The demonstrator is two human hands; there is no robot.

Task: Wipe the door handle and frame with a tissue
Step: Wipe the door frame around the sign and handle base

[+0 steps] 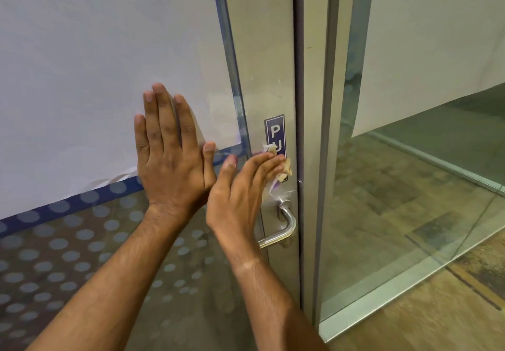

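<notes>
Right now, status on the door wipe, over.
Left hand flat on the glass panel. Right hand presses tissue to door frame, over the sign. Handle below, untouched. Nothing in the way.

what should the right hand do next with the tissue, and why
Probably slide the tissue down onto the door handle. The right hand presses it against the metal frame over the blue sign, just above the handle, while the left hand lies flat on the glass.
</notes>
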